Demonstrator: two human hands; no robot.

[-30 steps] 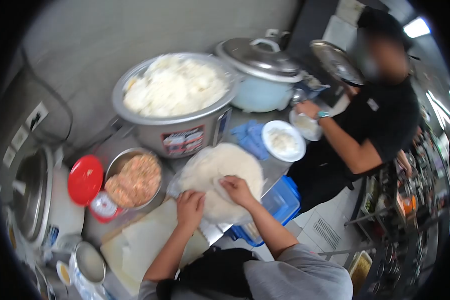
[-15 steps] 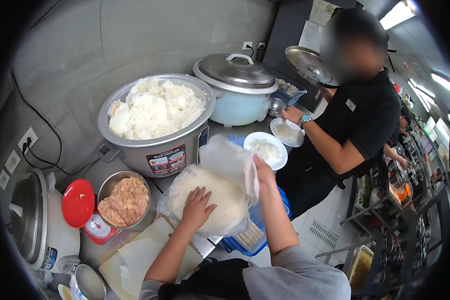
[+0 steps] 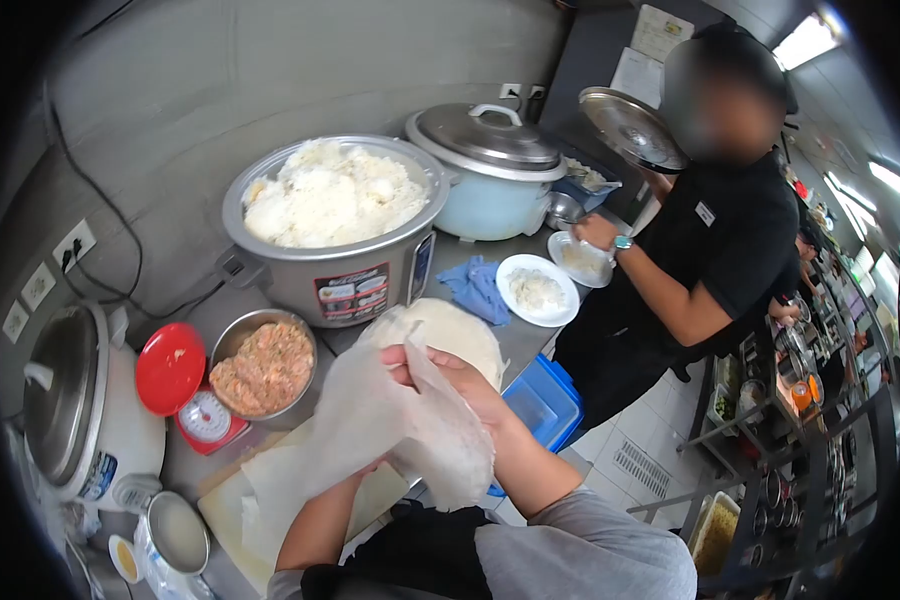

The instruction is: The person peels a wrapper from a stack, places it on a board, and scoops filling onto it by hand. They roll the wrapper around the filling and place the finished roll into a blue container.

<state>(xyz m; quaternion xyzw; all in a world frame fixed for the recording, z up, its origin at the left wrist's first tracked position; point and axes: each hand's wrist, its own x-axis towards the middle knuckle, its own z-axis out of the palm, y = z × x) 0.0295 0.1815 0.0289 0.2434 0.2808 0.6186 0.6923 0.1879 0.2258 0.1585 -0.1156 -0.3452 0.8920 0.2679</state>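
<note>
**Hanging loose in the hands, a thin sheet is now borne clear of the pile**

The thin, translucent off-white sheet is now held up in front of the body, and the round pale pile of flat wrappers on the grey metal table is no longer pressed by a flat palm. The top edge is grasped in the fingers of the right hand, above the near part of the pile. From there the sheet is draped in two flaps, one to each side; whether it is a single piece cannot be told. The left hand is mostly hidden behind it, so whether its fingers are closed on the sheet cannot be told.

By this change, the sheet's weight appears to be taken by the hands alone. Because it is so limp, it could easily be creased or torn if pulled unevenly.

Beside the pile, a crumpled blue cloth is seen, with a round steel bowl of pinkish mince on the other side. Nearby, a round metal lid is held up by a co-worker in black.
</note>
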